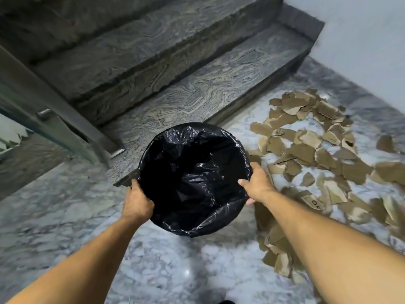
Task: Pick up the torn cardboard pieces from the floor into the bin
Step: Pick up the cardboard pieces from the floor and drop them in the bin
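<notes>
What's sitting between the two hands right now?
In the head view, the bin, lined with a black bag, fills the stretch between the left hand and the right hand, which grip opposite sides of its rim.

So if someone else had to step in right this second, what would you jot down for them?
Left hand and right hand each grip the rim of the bin, one on either side. The black liner looks empty.
The torn cardboard pieces lie scattered on the marble floor to the right of the bin, below the bottom stair.
Done: bin brought beside the pile.
Left: gather every piece into it.
</notes>
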The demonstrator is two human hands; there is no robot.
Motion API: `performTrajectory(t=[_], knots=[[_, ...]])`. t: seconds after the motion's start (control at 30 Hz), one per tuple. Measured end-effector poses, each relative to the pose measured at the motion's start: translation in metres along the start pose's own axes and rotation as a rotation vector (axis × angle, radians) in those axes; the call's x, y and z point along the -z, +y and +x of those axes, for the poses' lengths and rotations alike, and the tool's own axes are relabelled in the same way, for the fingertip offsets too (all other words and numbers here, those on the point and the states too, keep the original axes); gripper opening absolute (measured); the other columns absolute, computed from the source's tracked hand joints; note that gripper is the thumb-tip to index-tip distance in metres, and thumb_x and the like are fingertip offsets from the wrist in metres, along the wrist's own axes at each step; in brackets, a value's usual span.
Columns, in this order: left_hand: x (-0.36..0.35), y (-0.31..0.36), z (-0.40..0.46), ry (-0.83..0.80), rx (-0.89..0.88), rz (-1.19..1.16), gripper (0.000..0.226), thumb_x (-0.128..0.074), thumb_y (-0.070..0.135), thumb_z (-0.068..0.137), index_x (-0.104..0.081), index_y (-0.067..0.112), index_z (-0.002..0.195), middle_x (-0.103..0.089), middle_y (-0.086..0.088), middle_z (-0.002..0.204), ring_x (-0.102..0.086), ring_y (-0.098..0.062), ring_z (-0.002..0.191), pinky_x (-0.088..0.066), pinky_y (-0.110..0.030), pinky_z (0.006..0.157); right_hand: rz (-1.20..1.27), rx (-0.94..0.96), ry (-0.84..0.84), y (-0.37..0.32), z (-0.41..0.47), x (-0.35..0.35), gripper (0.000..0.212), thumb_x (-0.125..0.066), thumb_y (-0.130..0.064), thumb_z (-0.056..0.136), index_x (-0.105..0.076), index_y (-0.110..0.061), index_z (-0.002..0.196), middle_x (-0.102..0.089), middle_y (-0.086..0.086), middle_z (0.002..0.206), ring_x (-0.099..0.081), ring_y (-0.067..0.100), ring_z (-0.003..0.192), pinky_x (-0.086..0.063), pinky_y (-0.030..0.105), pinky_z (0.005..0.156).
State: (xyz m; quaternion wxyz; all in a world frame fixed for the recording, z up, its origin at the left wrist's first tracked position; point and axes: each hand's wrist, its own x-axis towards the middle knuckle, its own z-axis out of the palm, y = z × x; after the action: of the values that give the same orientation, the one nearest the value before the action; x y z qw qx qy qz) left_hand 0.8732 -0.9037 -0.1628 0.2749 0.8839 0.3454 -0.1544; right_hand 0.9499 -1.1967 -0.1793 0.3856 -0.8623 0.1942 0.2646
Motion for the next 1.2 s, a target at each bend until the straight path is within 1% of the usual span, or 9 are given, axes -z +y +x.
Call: performTrajectory(t=[0.13,0.27,0.4,0.57,0.77,0.83,0.97,1.1,1.2], knots=[[-0.005,-0.006,0.001,0.023,0.013,0.001,0.058,-0.057,0.000,0.077,-0.035,0.004,0.131,-0.044,-0.024,0.129,-0.048,-0.044,0.118,-0.043,-0.047,0.098,0.038,0.038,-0.034,-0.003,0.001,-0.001,0.056,-0.064,-0.024,0.092,-0.039,-0.026,0.142,-0.052,0.006,0.135,-0.069,0.032,0.086,-0.060,0.042,0.049],[-0.009,0.004,-0.008,0.004,0.006,0.163,0.081,-0.069,0.022,0.079,-0.022,0.007,0.143,-0.025,-0.022,0.146,-0.034,-0.042,0.133,-0.032,-0.049,0.111,0.052,0.018,-0.090,-0.003,-0.006,0.007,0.059,-0.058,-0.035,0.094,-0.034,-0.023,0.147,-0.047,0.006,0.142,-0.067,0.033,0.098,-0.061,0.043,0.053],[-0.021,0.042,-0.044,0.143,-0.211,0.376,0.077,-0.067,0.035,0.080,-0.030,0.012,0.143,-0.028,-0.017,0.150,-0.026,-0.036,0.137,-0.019,-0.049,0.115,0.053,-0.022,-0.096,0.017,-0.026,0.036,0.057,-0.052,-0.037,0.097,-0.036,-0.015,0.147,-0.060,0.009,0.112,-0.070,0.028,0.092,-0.062,0.045,0.067],[-0.046,0.093,-0.095,0.167,-0.605,0.188,0.051,-0.060,0.024,0.083,-0.052,0.009,0.132,-0.059,-0.011,0.121,-0.050,-0.030,0.116,-0.041,-0.040,0.100,0.045,-0.091,-0.056,0.074,-0.049,0.080,0.036,-0.052,-0.038,0.097,-0.054,-0.013,0.123,-0.063,0.009,0.100,-0.069,0.026,0.086,-0.059,0.041,0.067],[-0.126,0.134,-0.149,0.082,-0.888,0.099,0.010,-0.056,0.021,0.083,-0.061,0.015,0.090,-0.064,-0.004,0.089,-0.061,-0.029,0.085,-0.046,-0.032,0.071,0.020,-0.158,0.006,0.185,-0.055,0.120,0.021,-0.057,-0.036,0.095,-0.058,-0.016,0.103,-0.067,0.009,0.097,-0.068,0.022,0.079,-0.056,0.030,0.058],[-0.164,0.137,-0.154,-0.007,-0.899,0.151,0.006,-0.056,0.022,0.083,-0.060,0.019,0.086,-0.067,-0.006,0.087,-0.063,-0.032,0.085,-0.047,-0.032,0.070,-0.001,-0.191,0.036,0.226,-0.054,0.126,0.018,-0.059,-0.033,0.094,-0.058,-0.015,0.096,-0.067,0.010,0.097,-0.068,0.024,0.078,-0.055,0.031,0.057],[-0.247,0.133,-0.152,-0.306,-0.802,0.440,0.029,-0.056,0.027,0.087,-0.063,0.014,0.112,-0.067,-0.013,0.110,-0.063,-0.031,0.099,-0.050,-0.035,0.081,-0.024,-0.264,0.079,0.309,-0.045,0.124,0.013,-0.062,-0.026,0.092,-0.057,-0.016,0.085,-0.064,0.008,0.089,-0.067,0.025,0.082,-0.059,0.042,0.069],[-0.322,0.114,-0.133,-0.459,-0.584,0.486,0.053,-0.071,0.039,0.076,-0.059,0.012,0.121,-0.063,-0.012,0.120,-0.059,-0.030,0.110,-0.050,-0.033,0.091,0.065,-0.378,0.054,0.368,-0.029,0.108,0.036,-0.069,-0.030,0.088,-0.053,-0.014,0.117,-0.055,0.003,0.093,-0.059,0.018,0.076,-0.050,0.031,0.052],[-0.366,0.101,-0.114,-0.478,-0.511,0.468,0.059,-0.074,0.046,0.071,-0.061,0.012,0.117,-0.065,-0.010,0.115,-0.061,-0.027,0.105,-0.050,-0.030,0.083,0.102,-0.403,0.013,0.390,-0.014,0.087,0.053,-0.069,-0.031,0.088,-0.044,-0.015,0.132,-0.050,0.004,0.105,-0.056,0.017,0.077,-0.054,0.036,0.057]])
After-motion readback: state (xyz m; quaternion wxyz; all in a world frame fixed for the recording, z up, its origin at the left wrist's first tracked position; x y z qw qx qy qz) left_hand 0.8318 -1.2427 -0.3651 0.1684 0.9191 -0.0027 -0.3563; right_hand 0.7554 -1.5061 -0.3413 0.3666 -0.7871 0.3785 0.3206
